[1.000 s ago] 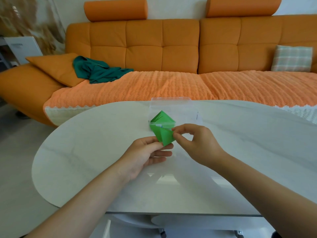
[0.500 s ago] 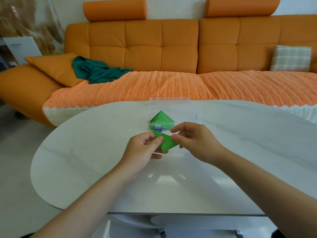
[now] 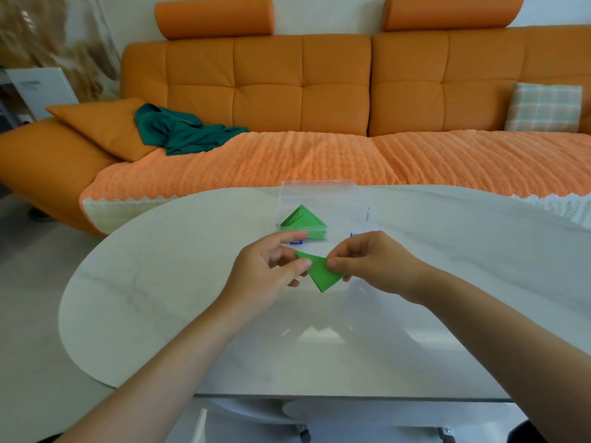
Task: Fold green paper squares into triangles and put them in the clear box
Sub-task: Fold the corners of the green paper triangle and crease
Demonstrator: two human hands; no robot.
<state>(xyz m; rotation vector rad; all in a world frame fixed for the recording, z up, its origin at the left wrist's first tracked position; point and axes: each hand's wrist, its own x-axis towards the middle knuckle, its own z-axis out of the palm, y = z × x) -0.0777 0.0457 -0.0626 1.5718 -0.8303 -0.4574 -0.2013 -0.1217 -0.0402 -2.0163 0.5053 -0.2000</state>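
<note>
Green paper triangle (image 3: 321, 274) | left grip (image 3: 268, 270) pinching its left corner | right grip (image 3: 374, 260) pinching its right edge

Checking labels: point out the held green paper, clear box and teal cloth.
held green paper (image 3: 321, 271): head view, folded face
clear box (image 3: 339, 201): head view, front wall
teal cloth (image 3: 179, 132): head view, bunched middle
</note>
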